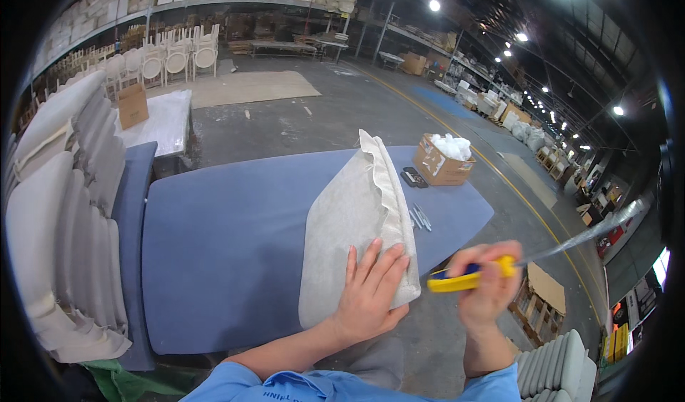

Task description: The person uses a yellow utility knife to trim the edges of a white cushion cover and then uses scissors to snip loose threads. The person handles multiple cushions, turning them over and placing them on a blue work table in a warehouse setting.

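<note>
Cushion cover [357, 216], pale grey with a frilled edge, lies on the blue padded counter [228, 245] in front of you. Your left hand [371, 291] rests flat on its near corner, fingers [389, 259] spread. Your right hand [489, 281], raised just off the counter's near edge, has its fingers closed round a yellow-and-blue tool [467, 277]; its tip is blurred. An open brown cardboard box [442, 161] of white stuffing stands at the far right end.

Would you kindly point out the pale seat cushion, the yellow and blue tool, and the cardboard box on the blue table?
pale seat cushion [353, 216], head view, middle of its fabric face.
yellow and blue tool [457, 281], head view, blue-yellow nose.
cardboard box [437, 168], head view, front wall.
</note>
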A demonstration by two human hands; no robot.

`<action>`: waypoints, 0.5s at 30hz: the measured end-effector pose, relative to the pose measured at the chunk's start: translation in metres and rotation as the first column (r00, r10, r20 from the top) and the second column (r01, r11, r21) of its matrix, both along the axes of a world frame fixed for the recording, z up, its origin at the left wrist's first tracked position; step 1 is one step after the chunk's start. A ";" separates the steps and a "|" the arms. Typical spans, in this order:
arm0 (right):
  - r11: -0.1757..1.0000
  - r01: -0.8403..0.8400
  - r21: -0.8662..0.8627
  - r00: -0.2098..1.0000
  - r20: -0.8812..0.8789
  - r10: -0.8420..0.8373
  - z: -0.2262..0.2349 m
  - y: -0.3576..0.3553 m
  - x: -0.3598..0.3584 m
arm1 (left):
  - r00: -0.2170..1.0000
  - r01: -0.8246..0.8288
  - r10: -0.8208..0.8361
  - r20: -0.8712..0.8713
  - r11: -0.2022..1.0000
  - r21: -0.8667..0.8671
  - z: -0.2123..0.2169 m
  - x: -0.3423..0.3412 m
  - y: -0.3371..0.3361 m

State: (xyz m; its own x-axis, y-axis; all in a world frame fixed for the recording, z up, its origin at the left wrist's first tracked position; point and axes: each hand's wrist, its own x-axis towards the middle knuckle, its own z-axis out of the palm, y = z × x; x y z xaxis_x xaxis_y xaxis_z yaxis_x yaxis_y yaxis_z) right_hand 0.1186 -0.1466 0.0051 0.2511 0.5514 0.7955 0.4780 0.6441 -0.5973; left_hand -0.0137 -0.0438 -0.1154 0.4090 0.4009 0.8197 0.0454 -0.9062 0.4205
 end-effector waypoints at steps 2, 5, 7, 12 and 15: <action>0.979 -0.020 0.205 0.993 -0.113 0.044 0.003 -0.006 -0.002 | 1.000 0.004 -0.004 -0.017 1.000 -0.001 0.000 0.002 0.000; 0.990 0.120 -0.071 0.973 0.205 -0.103 -0.035 0.001 0.004 | 0.998 0.050 -0.051 -0.035 0.999 -0.017 -0.001 0.007 -0.003; 0.998 0.066 0.001 0.998 -0.021 -0.066 -0.024 -0.004 0.007 | 0.998 0.039 -0.039 -0.058 0.999 -0.001 0.000 0.007 -0.004; 0.995 0.017 0.101 0.983 -0.183 0.001 -0.044 0.014 0.016 | 0.997 0.044 -0.043 -0.063 0.999 0.020 0.002 0.009 0.001; 0.997 -0.023 0.069 0.895 -0.443 0.051 -0.040 0.028 0.024 | 0.994 0.042 -0.037 -0.106 0.998 0.047 0.009 -0.005 0.014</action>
